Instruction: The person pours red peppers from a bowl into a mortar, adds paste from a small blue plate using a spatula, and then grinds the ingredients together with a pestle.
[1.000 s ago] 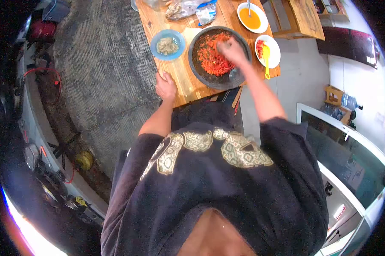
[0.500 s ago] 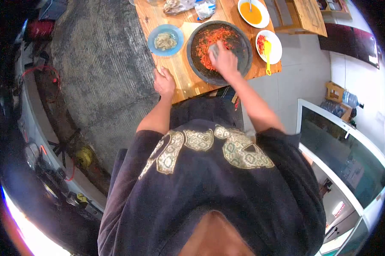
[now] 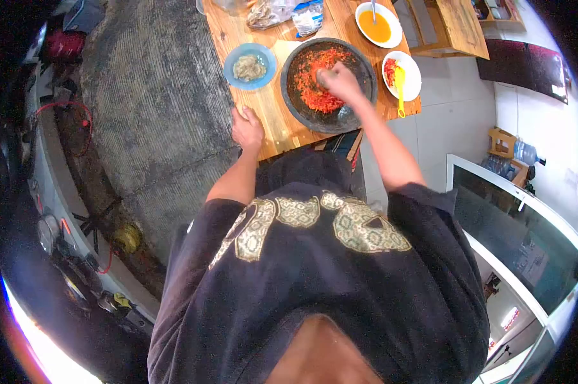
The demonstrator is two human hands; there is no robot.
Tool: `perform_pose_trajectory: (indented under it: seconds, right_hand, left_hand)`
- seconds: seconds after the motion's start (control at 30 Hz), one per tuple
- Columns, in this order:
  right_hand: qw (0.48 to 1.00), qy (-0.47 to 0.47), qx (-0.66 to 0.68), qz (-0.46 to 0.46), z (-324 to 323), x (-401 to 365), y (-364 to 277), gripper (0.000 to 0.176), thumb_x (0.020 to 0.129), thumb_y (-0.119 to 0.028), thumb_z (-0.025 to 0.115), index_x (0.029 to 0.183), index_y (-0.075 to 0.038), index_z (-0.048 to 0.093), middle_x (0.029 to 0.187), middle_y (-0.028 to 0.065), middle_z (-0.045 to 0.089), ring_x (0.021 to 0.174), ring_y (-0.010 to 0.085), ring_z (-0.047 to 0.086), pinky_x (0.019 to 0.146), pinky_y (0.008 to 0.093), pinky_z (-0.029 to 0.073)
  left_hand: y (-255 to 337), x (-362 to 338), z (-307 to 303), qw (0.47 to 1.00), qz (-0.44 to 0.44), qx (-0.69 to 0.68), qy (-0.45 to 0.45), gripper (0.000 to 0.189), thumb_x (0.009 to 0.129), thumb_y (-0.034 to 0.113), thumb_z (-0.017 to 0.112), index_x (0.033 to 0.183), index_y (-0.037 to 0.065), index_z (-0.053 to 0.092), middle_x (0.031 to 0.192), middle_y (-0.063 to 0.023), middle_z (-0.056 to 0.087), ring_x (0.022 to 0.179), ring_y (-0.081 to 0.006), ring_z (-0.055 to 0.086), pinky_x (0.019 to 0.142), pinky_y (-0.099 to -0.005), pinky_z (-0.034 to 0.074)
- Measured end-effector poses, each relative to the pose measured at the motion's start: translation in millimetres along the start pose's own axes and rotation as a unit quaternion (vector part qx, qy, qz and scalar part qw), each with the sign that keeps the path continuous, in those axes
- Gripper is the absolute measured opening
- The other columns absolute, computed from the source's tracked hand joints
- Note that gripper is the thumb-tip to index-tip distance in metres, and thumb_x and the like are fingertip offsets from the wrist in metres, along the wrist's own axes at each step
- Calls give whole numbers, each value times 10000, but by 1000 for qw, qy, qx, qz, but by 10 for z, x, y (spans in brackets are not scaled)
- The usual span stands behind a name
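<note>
A wide dark stone mortar stands on the wooden table, with crushed red chili paste spread over its bowl. Inside it, my right hand is closed around a grey stone pestle, which is mostly hidden by the fingers. My left hand grips the left edge of the wooden table, near the front corner. Just beyond that hand sits a light blue bowl holding a pale, lumpy food.
Right of the mortar are a white bowl with red pieces and a yellow spoon, and a white bowl of orange liquid. Plastic bags lie at the back. A glass-paned white frame stands at the right.
My right hand has shifted slightly within the mortar, and the red paste now shows more toward the near side. My left hand stays at the table edge.
</note>
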State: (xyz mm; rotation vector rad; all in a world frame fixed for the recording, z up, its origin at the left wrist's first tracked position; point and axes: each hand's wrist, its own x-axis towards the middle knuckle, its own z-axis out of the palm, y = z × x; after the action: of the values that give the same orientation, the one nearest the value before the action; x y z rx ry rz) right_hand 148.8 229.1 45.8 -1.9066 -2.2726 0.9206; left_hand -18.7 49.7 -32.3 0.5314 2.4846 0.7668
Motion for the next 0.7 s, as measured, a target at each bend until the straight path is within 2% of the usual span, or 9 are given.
perform_pose_trajectory:
  seconds: [0.07, 0.17, 0.2, 0.3, 0.37, 0.5, 0.53, 0.63, 0.7]
  right_hand:
    - [992, -13, -125, -26, 92, -309, -159, 437, 840, -428, 543, 1057, -53, 484, 839, 257, 651, 842, 404, 646, 752, 503, 502]
    - [992, 20, -124, -31, -61, -125, -86, 465, 830, -430, 556, 1098, -59, 474, 838, 255, 652, 838, 404, 645, 741, 510, 504]
    - [991, 69, -98, -54, -136, -3, -20, 483, 827, -438, 554, 1117, -60, 476, 839, 252, 651, 840, 410, 642, 744, 509, 504]
    - [997, -57, 58, -13, -284, 203, 50, 486, 827, -440, 552, 1123, -59, 491, 843, 267, 647, 840, 417, 641, 761, 514, 497]
    - [997, 41, -57, -34, 74, -115, 33, 502, 823, -437, 561, 1147, -55, 521, 851, 277, 645, 842, 423, 639, 764, 517, 495]
    - [992, 40, -100, -66, 33, -52, 121, 563, 829, -436, 554, 1217, -32, 500, 867, 251, 657, 798, 404, 649, 737, 510, 504]
    - [997, 59, -13, -57, -88, 208, 193, 494, 813, -440, 569, 1072, -21, 605, 779, 207, 670, 692, 346, 660, 676, 467, 512]
    - [989, -103, 64, 89, -470, 656, 22, 494, 780, -463, 587, 632, 4, 650, 602, 171, 636, 628, 299, 658, 659, 398, 511]
    - [998, 31, -51, -22, -171, 685, 39, 448, 810, -425, 572, 1045, -47, 624, 763, 223, 663, 717, 350, 673, 679, 469, 523]
  left_hand:
    - [13, -2, 50, 1000, 0, -4, 5, 462, 937, 420, 352, 1160, 32, 470, 982, -315, 601, 898, -492, 574, 791, -550, 424]
    - [-13, -43, 2, 1000, 10, -1, 1, 458, 934, 419, 358, 1154, 35, 471, 956, -316, 605, 874, -498, 577, 764, -557, 431]
    - [13, -68, -20, 1000, 12, -3, -1, 455, 933, 417, 359, 1154, 36, 471, 947, -315, 607, 866, -499, 578, 755, -559, 433]
    - [-50, -49, 12, 1000, 20, 5, 18, 443, 931, 409, 364, 1150, 39, 473, 927, -313, 611, 844, -500, 582, 732, -561, 439]
    - [-6, 48, 68, 1000, 19, 4, 23, 442, 930, 405, 367, 1160, 42, 471, 923, -310, 613, 843, -498, 583, 735, -559, 441]
    - [-22, -51, -28, 1000, 0, 0, -5, 462, 927, 403, 369, 1207, 46, 460, 945, -303, 616, 870, -488, 584, 774, -547, 441]
    - [48, -39, -35, 1000, 1, -11, -4, 468, 927, 402, 369, 1218, 46, 456, 953, -301, 616, 877, -486, 584, 784, -544, 440]
    - [-2, 7, 35, 1000, 5, 1, 9, 476, 932, 395, 361, 1236, 39, 449, 991, -298, 613, 902, -482, 582, 809, -533, 436]
    - [-106, -14, 59, 1000, 3, 11, 5, 475, 933, 400, 364, 1217, 32, 460, 1018, -302, 606, 915, -483, 580, 816, -529, 436]
